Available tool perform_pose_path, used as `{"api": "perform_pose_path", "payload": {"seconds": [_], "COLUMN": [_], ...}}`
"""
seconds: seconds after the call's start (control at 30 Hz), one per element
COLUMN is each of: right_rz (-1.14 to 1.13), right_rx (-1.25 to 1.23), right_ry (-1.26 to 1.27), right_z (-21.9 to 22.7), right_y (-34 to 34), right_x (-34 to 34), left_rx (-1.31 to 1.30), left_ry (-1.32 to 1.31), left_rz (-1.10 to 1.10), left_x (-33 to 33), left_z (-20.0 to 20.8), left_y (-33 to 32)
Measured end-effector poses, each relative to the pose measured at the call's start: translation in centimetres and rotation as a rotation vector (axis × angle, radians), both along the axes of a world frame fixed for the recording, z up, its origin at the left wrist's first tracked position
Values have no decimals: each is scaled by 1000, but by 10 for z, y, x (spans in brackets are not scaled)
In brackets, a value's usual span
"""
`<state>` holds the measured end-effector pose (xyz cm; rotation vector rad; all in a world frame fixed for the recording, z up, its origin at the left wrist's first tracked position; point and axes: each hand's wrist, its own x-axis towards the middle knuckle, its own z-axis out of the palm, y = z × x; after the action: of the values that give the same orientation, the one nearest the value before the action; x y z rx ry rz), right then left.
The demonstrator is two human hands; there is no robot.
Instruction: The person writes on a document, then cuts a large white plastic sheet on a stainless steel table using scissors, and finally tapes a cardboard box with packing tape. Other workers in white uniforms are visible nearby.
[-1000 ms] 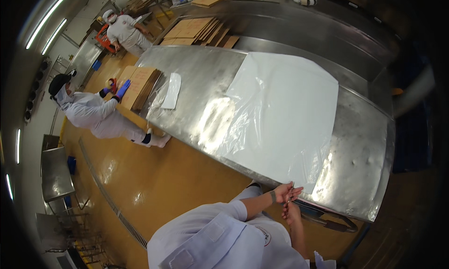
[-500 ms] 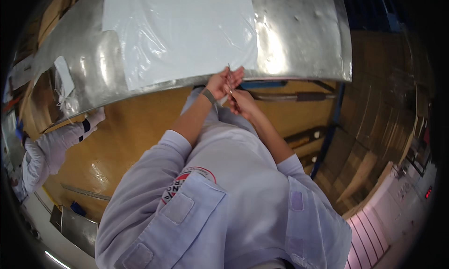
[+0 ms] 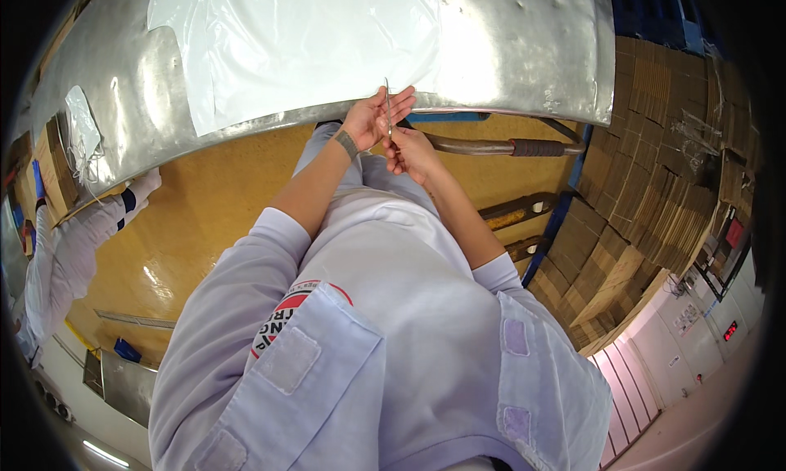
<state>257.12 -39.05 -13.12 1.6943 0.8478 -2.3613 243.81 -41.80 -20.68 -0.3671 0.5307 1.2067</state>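
Steel table (image 3: 524, 54); slim tool (image 3: 389, 107) between hands (image 3: 416, 153)

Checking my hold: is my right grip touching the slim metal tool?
Touching. The head view shows the right grip holding the slim metal tool by its lower end.

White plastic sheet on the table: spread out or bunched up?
Spread out: the white sheet lies broad and nearly flat on the metal table, lightly wrinkled where visible.

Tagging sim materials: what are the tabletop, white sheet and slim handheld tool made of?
Tabletop: metal, probably stainless steel; grey, bright glare.
White sheet: likely thin plastic; glossy creases.
Slim tool: seemingly metal, silvery shine; too small to be sure.
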Motion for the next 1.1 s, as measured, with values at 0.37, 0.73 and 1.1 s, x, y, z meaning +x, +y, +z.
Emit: {"api": "perform_pose_path", "payload": {"seconds": [0.37, 0.73, 1.1], "right_rz": [-26, -35, -2], "right_rx": [-5, 15, 14], "right_ry": [45, 35, 24], "right_z": [-4, -9, -5], "right_y": [-1, -1, 9], "right_x": [-2, -2, -7], "left_rx": [58, 73, 99], "left_ry": [-94, -117, -81], "left_rz": [37, 47, 28], "left_x": [1, 0, 0], "left_z": [-16, -13, -8], "left_y": [-4, -5, -5]}}
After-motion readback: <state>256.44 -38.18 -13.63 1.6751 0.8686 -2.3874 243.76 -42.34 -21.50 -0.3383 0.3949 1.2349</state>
